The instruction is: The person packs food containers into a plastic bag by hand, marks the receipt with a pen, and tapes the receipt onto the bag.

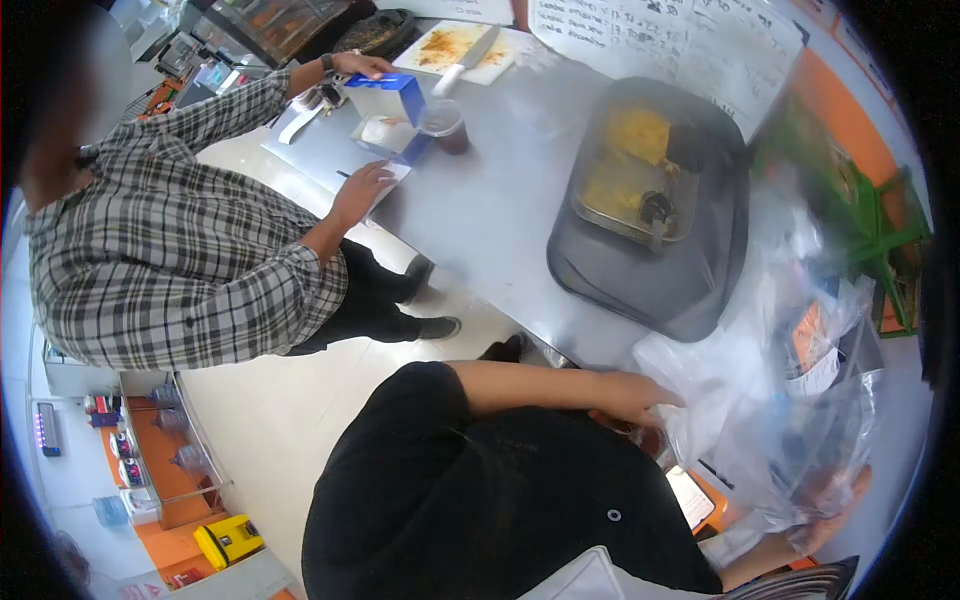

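The view is tilted, with my black-shirted torso at the bottom. My left hand (pixel 636 398) is closed on the white edge of a crumpled plastic bag (pixel 740 420). Farther right and lower, my right hand (pixel 838 505) grips the clear part of the same bag, its fingers partly covered by the film and blurred. Beneath the bag lie an orange item (pixel 716 510) and a white-screened device (pixel 690 497). Beyond my left hand, a metal pan (pixel 590 215) of yellow food with a dark-handled utensil (pixel 655 210) rests on a dark tray (pixel 640 295).
Across the metal table (pixel 480 215), a person in a plaid shirt (pixel 180 250) touches a blue-and-white box (pixel 385 98) and some paper. Nearby are a lidded cup (pixel 445 125) and a knife (pixel 470 60) on a cutting board (pixel 430 50). A green rack (pixel 880 235) stands right.
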`<move>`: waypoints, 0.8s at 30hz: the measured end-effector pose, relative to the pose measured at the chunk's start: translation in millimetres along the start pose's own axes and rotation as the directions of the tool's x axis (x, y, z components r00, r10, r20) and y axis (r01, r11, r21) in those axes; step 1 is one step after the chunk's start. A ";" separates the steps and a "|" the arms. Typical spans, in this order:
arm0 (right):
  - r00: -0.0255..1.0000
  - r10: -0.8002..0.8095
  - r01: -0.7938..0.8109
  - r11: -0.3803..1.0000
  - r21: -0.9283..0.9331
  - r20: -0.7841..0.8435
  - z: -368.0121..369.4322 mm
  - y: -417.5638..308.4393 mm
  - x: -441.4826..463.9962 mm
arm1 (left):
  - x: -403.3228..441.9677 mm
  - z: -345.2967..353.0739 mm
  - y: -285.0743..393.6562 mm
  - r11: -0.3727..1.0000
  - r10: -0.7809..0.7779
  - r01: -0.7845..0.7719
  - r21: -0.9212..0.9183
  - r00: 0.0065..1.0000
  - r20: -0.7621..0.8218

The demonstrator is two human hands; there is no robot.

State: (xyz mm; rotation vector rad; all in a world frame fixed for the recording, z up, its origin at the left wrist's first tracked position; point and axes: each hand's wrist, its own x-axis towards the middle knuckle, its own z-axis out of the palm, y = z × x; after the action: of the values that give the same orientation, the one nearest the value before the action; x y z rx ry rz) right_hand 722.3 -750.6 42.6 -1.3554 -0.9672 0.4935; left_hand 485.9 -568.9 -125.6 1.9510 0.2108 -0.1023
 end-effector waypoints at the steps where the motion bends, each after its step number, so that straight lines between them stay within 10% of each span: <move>1: 0.995 -0.078 0.082 0.995 -0.065 0.062 25.4 -13.0 -7.1 | -6.0 -6.8 8.7 0.995 0.009 -0.007 -0.101 1.000 0.015; 3: 0.927 0.098 -0.045 0.987 -0.153 0.362 38.2 -24.6 -9.4 | -27.7 -19.1 22.0 0.954 0.035 -0.018 -0.299 0.998 0.053; 6: 0.964 0.220 -0.229 0.972 0.048 0.149 77.6 -5.9 -41.7 | -67.0 -24.8 24.9 0.951 0.232 -0.212 -0.224 0.971 0.066; 9: 0.975 0.220 -0.210 0.960 0.184 -0.034 126.9 -8.8 -73.1 | -107.2 -26.9 2.0 0.986 0.046 -0.026 -0.163 0.992 0.116; 12: 0.828 0.477 -0.256 0.790 0.557 -0.295 189.1 -4.1 -90.7 | -191.8 -51.3 18.1 0.872 -0.043 0.001 -0.489 0.996 -0.075; 15: 0.821 0.276 -0.571 0.440 0.694 0.500 192.9 38.6 -82.5 | -247.9 -48.6 9.1 0.874 -0.174 0.048 -0.483 0.960 -0.219; 17: 0.841 0.348 -0.511 0.256 0.820 0.415 231.9 22.7 -78.4 | -270.7 -39.8 -10.5 0.611 -0.269 -0.048 -0.790 0.926 -0.265; 19: 0.893 0.435 -0.331 0.469 0.819 0.112 267.7 -4.1 -91.5 | -298.6 -37.6 -25.2 0.564 -0.346 -0.198 -0.801 0.825 -0.447; 24: 0.930 0.222 -0.366 0.506 0.781 0.292 273.3 11.8 -95.5 | -333.5 -32.4 -53.0 0.395 -0.527 -0.465 -0.792 0.591 -0.610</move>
State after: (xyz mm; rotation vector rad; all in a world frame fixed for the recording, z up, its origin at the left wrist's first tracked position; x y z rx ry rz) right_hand 452.2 -663.4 -15.8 -0.5841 -0.4662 1.1767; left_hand 147.8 -552.6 -104.5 0.6274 0.7614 0.8126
